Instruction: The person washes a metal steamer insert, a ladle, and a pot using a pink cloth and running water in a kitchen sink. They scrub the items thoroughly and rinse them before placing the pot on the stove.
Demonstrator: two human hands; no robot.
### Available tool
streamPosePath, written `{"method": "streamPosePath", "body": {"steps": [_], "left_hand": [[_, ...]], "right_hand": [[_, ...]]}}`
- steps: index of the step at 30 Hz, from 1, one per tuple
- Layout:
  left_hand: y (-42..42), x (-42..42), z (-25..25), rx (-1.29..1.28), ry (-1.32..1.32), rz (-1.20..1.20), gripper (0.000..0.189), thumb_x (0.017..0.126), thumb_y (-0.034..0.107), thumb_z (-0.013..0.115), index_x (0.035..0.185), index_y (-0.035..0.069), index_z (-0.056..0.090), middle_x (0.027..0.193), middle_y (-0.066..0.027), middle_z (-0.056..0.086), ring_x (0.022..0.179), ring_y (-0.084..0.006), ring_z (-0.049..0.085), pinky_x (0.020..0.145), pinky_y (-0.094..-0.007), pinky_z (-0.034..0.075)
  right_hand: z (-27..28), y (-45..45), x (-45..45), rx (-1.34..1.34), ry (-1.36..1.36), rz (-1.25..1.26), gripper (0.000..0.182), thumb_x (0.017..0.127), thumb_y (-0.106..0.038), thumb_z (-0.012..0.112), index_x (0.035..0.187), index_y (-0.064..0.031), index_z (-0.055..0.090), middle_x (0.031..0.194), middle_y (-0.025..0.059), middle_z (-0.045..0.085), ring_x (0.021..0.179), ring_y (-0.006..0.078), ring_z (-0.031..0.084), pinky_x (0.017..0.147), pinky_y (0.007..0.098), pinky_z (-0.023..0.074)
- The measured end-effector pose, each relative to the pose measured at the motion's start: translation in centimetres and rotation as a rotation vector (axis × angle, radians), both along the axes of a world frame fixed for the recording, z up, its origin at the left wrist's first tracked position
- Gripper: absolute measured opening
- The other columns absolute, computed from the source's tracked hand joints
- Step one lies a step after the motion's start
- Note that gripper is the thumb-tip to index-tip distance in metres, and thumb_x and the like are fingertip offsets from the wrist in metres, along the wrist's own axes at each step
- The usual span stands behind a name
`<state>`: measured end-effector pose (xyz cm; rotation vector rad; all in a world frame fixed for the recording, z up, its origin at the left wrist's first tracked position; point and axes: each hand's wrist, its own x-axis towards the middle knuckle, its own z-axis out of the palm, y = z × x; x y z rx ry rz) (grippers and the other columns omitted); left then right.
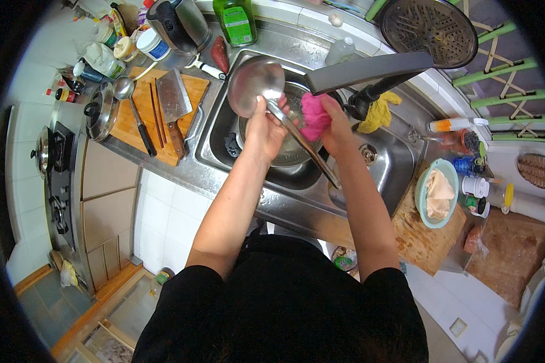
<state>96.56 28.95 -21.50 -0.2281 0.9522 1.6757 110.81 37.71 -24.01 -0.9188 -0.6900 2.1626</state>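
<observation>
A large steel ladle [256, 84] is gripped near its neck by my left hand [264, 129], above the left sink basin. Its handle slants down towards the right, past my right wrist. In my right hand [337, 127] is a bunched pink cloth [314, 117], held beside the handle. Beneath both hands a round metal basin [295, 159] sits inside the left sink bowl [215, 136] and seems to hold water. The black faucet [368, 72] reaches over the sink from the right.
Left of the sink, a cutting board [134, 122] carries a cleaver [173, 100], chopsticks [158, 113] and a smaller ladle [123, 88]. A green detergent bottle [236, 25] and kettle [181, 27] stand behind. A yellow cloth [379, 113] lies near the faucet; a pale green colander [420, 195] stands right.
</observation>
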Motion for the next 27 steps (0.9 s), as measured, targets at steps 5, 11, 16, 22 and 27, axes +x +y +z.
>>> {"method": "streamPosePath", "body": {"steps": [5, 11, 16, 22, 27], "left_hand": [[-1.3, 0.6, 0.0, 0.167, -0.137, -0.163, 0.051, 0.097, 0.052, 0.037, 0.124, 0.011, 0.052, 0.117, -0.0065, 0.059, 0.111, -0.0233, 0.054, 0.093, -0.0547, 0.042], [-1.5, 0.3, -1.1, 0.150, 0.037, 0.058, 0.044, 0.098, 0.040, 0.047, 0.124, 0.005, 0.048, 0.117, -0.0096, 0.058, 0.104, -0.0230, 0.058, 0.093, -0.0376, 0.046], [-1.7, -0.5, 1.4, 0.252, 0.155, 0.191, 0.041, 0.098, 0.038, 0.048, 0.122, 0.005, 0.051, 0.109, -0.0049, 0.058, 0.094, -0.0158, 0.058, 0.084, -0.0329, 0.048], [-2.1, -2.6, 3.3, 0.299, 0.282, 0.258, 0.039, 0.098, 0.039, 0.047, 0.122, 0.008, 0.050, 0.108, -0.0034, 0.058, 0.098, -0.0147, 0.057, 0.086, -0.0328, 0.046], [-2.8, -3.8, 2.1, 0.252, 0.371, 0.239, 0.032, 0.098, 0.035, 0.050, 0.122, 0.013, 0.050, 0.101, 0.0006, 0.055, 0.087, -0.0100, 0.054, 0.074, -0.0272, 0.046]], "right_hand": [[1.5, -2.7, -2.4, 0.595, -0.246, 0.398, 0.035, 0.095, -0.025, 0.047, 0.122, -0.0039, 0.055, 0.124, 0.0144, 0.057, 0.112, 0.0282, 0.055, 0.100, 0.0371, 0.0392], [5.9, -5.1, -1.9, 1.339, -0.823, 0.153, 0.052, 0.087, -0.022, 0.061, 0.133, -0.0036, 0.045, 0.127, 0.0172, 0.056, 0.120, 0.0296, 0.050, 0.098, 0.0364, 0.0396], [8.2, -5.9, -2.4, 1.202, -0.765, 0.228, 0.053, 0.085, -0.019, 0.066, 0.132, -0.0060, 0.046, 0.116, 0.0114, 0.061, 0.094, 0.0201, 0.059, 0.077, 0.0303, 0.0475], [12.1, -8.7, -4.0, 1.080, -0.721, 0.183, 0.052, 0.083, -0.015, 0.064, 0.130, -0.0052, 0.044, 0.110, 0.0106, 0.061, 0.083, 0.0227, 0.063, 0.074, 0.0341, 0.0488], [11.0, -8.5, -3.6, 1.063, -0.841, 0.431, 0.050, 0.084, -0.016, 0.065, 0.128, -0.0060, 0.044, 0.108, 0.0115, 0.061, 0.075, 0.0231, 0.064, 0.068, 0.0342, 0.0490]]}}
